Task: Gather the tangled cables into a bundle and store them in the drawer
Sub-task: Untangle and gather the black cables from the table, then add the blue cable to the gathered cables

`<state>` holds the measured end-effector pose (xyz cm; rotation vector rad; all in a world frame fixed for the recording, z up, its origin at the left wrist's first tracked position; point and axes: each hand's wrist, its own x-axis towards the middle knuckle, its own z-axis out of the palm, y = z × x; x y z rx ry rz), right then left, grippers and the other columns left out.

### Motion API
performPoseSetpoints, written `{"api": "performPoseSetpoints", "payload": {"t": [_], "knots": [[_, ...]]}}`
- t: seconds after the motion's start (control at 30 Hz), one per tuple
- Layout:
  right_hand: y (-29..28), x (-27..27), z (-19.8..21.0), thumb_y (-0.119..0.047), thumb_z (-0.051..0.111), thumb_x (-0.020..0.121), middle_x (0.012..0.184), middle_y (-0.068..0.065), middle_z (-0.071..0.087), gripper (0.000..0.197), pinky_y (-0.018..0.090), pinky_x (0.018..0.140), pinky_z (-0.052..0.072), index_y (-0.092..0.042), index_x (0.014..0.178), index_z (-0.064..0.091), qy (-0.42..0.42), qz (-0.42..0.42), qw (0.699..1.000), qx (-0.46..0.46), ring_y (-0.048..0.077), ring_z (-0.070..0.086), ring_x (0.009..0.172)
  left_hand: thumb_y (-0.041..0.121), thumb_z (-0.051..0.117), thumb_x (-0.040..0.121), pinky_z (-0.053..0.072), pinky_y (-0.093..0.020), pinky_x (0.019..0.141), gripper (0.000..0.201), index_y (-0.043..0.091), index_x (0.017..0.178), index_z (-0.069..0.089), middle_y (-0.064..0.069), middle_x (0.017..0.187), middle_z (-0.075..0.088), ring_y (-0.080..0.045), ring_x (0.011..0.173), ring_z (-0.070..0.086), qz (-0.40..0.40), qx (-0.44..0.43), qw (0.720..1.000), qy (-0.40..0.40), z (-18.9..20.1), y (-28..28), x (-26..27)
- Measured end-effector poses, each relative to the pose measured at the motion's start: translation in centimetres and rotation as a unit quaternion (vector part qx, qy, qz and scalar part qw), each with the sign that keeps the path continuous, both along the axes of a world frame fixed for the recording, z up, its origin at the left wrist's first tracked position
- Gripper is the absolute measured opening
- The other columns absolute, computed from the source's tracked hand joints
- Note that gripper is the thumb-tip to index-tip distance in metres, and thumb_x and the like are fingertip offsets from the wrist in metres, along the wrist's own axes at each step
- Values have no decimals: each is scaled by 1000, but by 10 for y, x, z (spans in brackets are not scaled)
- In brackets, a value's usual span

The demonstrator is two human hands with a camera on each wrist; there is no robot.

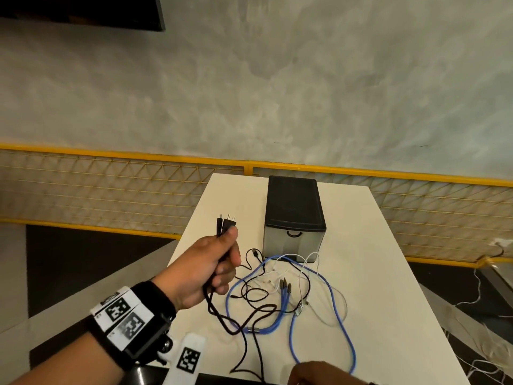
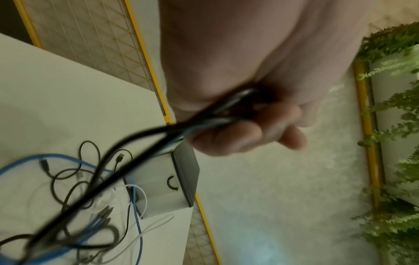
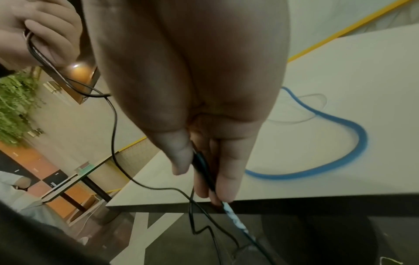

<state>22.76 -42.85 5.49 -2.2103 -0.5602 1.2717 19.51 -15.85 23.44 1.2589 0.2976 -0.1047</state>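
My left hand is raised over the white table and grips two black cables; their plugs stick up above the fist. From the fist the black strands run down into a tangle of blue, black and white cables lying in front of the drawer unit. The unit has a black top and a silver front, and its drawer is closed. My right hand is at the table's near edge, barely in the head view, pinching a black cable between thumb and fingers.
A yellow-framed mesh fence runs behind the table. Loose white wires lie on the floor to the right. A blue cable loop reaches toward the near table edge. Another table stands further left.
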Motion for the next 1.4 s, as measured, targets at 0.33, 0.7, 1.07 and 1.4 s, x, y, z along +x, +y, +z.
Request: {"api": "performPoseSetpoints", "payload": {"t": [0.33,0.7,1.07,1.4], "knots": [[61,80,33,-30,62,85,85,-11,66,9,15,72,46,-30,93,66,-71,-1,993,93,-1,61,79,36,60,86,17,-14,39,33,15,61,52,4,50,27,-5,35,23,76,-117,990,-22,-3,7,30],[197,195,20,-21,33,101,132,18,53,36,36,99,43,-3,128,49,-263,47,963,-32,34,51,121,35,61,84,18,-16,40,31,13,65,48,0,56,26,-9,41,20,104,-101,989,28,-11,16,62],[229,200,-23,-29,32,99,153,10,30,46,47,114,30,-13,141,44,-244,166,928,-226,32,30,140,35,61,85,14,-20,43,32,14,65,49,-2,57,25,-10,43,20,131,-106,983,66,-27,31,75],[195,194,1,-43,47,84,116,-15,53,35,41,100,42,-31,113,61,-226,13,974,28,18,50,119,36,61,89,27,-22,43,30,12,72,55,-1,56,33,-11,44,30,168,-56,983,55,-37,40,81]]}}
